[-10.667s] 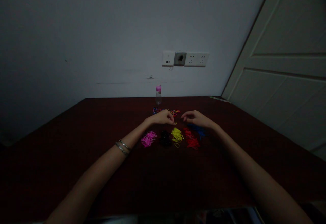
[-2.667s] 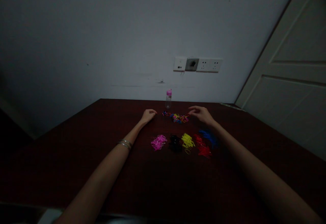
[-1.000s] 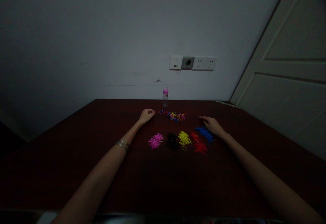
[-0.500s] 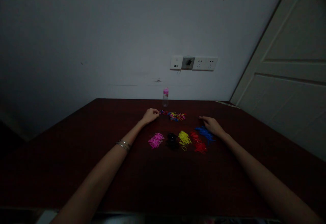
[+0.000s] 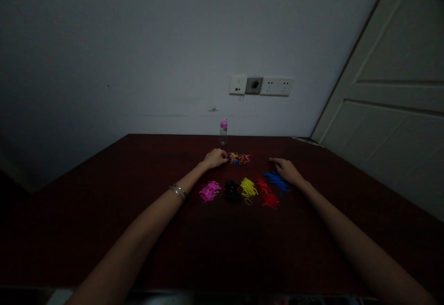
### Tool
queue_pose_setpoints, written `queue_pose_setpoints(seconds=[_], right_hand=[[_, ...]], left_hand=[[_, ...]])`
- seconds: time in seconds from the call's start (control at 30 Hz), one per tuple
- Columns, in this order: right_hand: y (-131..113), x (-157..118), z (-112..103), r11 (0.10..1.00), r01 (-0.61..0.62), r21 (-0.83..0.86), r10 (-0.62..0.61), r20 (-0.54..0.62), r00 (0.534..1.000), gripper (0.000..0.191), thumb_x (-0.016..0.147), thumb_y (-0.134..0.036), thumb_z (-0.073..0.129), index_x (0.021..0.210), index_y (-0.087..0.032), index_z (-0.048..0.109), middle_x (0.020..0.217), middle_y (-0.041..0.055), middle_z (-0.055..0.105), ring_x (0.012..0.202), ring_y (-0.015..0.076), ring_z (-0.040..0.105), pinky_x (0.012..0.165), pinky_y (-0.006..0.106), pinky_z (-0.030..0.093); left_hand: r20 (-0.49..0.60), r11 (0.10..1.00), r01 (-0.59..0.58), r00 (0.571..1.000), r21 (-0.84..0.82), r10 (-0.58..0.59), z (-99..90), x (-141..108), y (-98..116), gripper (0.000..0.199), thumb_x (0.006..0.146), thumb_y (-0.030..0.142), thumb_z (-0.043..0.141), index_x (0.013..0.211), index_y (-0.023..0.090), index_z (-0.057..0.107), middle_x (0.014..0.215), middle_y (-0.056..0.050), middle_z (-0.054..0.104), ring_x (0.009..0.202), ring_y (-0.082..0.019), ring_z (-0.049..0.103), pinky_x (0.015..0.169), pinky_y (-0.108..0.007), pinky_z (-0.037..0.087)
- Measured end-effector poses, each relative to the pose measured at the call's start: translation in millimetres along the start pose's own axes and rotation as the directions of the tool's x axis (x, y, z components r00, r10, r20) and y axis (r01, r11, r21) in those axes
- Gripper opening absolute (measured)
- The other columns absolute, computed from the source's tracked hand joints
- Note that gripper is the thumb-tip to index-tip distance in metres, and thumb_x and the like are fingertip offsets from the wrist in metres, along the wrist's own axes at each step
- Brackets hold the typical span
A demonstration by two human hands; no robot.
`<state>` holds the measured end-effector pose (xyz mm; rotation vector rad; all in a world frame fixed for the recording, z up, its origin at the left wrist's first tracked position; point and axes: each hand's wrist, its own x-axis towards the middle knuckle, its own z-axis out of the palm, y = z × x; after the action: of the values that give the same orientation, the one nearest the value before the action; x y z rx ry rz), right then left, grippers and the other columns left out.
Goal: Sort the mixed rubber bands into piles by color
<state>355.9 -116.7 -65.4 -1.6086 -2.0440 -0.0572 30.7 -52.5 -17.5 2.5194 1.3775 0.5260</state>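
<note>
My left hand (image 5: 215, 158) is at the left edge of a mixed-colour pile of small bands (image 5: 239, 158), its fingers closed together; whatever is between them is too small to make out. My right hand (image 5: 285, 169) rests on the table just behind the blue bands (image 5: 276, 181), index finger stretched out to the left, holding nothing visible. Nearer to me lie separate piles: pink bands (image 5: 210, 191), black bands (image 5: 232, 191), yellow bands (image 5: 249, 188) and red bands (image 5: 268, 195).
A clear bottle with a pink top (image 5: 223, 132) stands behind the mixed pile, near the wall. Wall sockets (image 5: 276, 86) are above the dark red table (image 5: 222, 249). A pale door (image 5: 391, 78) is on the right.
My left hand has moved right to the mixed pile, where the loose bands at its left end are now covered or gathered in. My right hand has stayed about where it was.
</note>
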Motion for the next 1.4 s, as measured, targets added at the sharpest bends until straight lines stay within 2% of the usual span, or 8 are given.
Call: queue_pose_setpoints(seconds=[0.2, 0.43, 0.6, 0.67, 0.8, 1.03, 1.27, 1.4], right_hand=[[-3, -1, -2, 1.0, 0.002, -0.012, -0.002, 0.009, 1.0, 0.038, 0.084, -0.014, 0.035, 0.11, -0.013, 0.062, 0.115, 0.0099, 0.062, 0.109, 0.0204, 0.056, 0.098, 0.034, 0.04], [-1, 0, -1, 1.0, 0.001, -0.013, -0.001, 0.009, 1.0, 0.038, 0.083, -0.014, 0.036, 0.11, -0.012, 0.062, 0.116, 0.0103, 0.062, 0.109, 0.0204, 0.056, 0.098, 0.034, 0.04], [-1, 1, 0, 1.0, -0.001, -0.016, 0.001, 0.003, 1.0, 0.037, 0.083, -0.014, 0.036, 0.109, -0.013, 0.063, 0.115, 0.0092, 0.062, 0.108, 0.0194, 0.057, 0.099, 0.034, 0.04], [-1, 1, 0, 1.0, -0.004, -0.02, 0.004, 0.007, 1.0, 0.037, 0.083, -0.014, 0.037, 0.109, -0.013, 0.063, 0.115, 0.009, 0.062, 0.108, 0.0194, 0.057, 0.099, 0.034, 0.04], [-1, 1, 0, 1.0, -0.006, -0.02, 0.006, 0.008, 1.0, 0.037, 0.083, -0.014, 0.037, 0.109, -0.012, 0.063, 0.116, 0.0102, 0.062, 0.108, 0.0201, 0.056, 0.098, 0.034, 0.04], [0, 1, 0, 1.0, -0.007, -0.014, 0.007, 0.004, 1.0, 0.039, 0.081, -0.013, 0.037, 0.11, -0.013, 0.062, 0.116, 0.0095, 0.062, 0.109, 0.0202, 0.056, 0.098, 0.034, 0.04], [-1, 0, -2, 1.0, -0.021, -0.012, 0.021, 0.005, 1.0, 0.037, 0.082, -0.014, 0.037, 0.11, -0.014, 0.062, 0.116, 0.0085, 0.062, 0.109, 0.0202, 0.056, 0.098, 0.035, 0.04], [-3, 0, -2, 1.0, -0.025, -0.015, 0.025, 0.001, 1.0, 0.037, 0.082, -0.013, 0.037, 0.109, -0.016, 0.063, 0.116, 0.0071, 0.062, 0.109, 0.0189, 0.056, 0.099, 0.034, 0.04]], left_hand=[[0.007, 1.0, 0.013, 1.0, 0.018, -0.014, 2.4, 3, 4, 0.02, 0.074, 0.027, 0.054, 0.084, 0.021, 0.07, 0.089, -0.004, 0.067, 0.081, -0.017, 0.059, 0.067, -0.022, 0.042], [-0.033, 1.0, 0.002, 0.999, -0.014, -0.002, 3.9, 7, -3, 0.022, 0.074, 0.025, 0.052, 0.082, 0.019, 0.071, 0.085, -0.005, 0.068, 0.076, -0.016, 0.059, 0.067, -0.023, 0.042], [-0.048, 0.993, -0.032, 0.998, -0.112, 0.026, -5.6, 9, -10, 0.024, 0.071, 0.024, 0.053, 0.083, 0.015, 0.071, 0.079, -0.005, 0.067, 0.071, -0.014, 0.057, 0.065, -0.022, 0.04], [-0.004, 0.984, -0.069, 0.998, -0.166, 0.07, -13.7, 6, -11, 0.024, 0.069, 0.022, 0.053, 0.08, 0.012, 0.071, 0.074, -0.004, 0.066, 0.068, -0.013, 0.056, 0.064, -0.021, 0.04], [0.175, 0.958, -0.105, 0.972, -0.268, 0.155, -32.3, -8, -8, 0.021, 0.064, 0.018, 0.055, 0.075, 0.009, 0.07, 0.062, -0.002, 0.062, 0.058, -0.01, 0.053, 0.057, -0.019, 0.038], [0.459, 0.91, -0.006, 0.862, -0.413, 0.214, -49.5, -32, 6, 0.016, 0.059, 0.013, 0.057, 0.068, 0.011, 0.07, 0.057, -0.002, 0.062, 0.05, -0.009, 0.051, 0.052, -0.02, 0.036], [0.612, 0.893, 0.092, 0.759, -0.44, 0.223, -46.7, -38, 25, 0.012, 0.056, 0.013, 0.061, 0.063, 0.015, 0.071, 0.054, 0.0, 0.062, 0.048, -0.008, 0.049, 0.047, -0.017, 0.032], [0.611, 0.86, 0.114, 0.75, -0.497, 0.254, -43.6, -39, 29, 0.014, 0.052, 0.013, 0.066, 0.064, 0.016, 0.072, 0.054, -0.001, 0.063, 0.048, -0.008, 0.05, 0.046, -0.018, 0.033]])
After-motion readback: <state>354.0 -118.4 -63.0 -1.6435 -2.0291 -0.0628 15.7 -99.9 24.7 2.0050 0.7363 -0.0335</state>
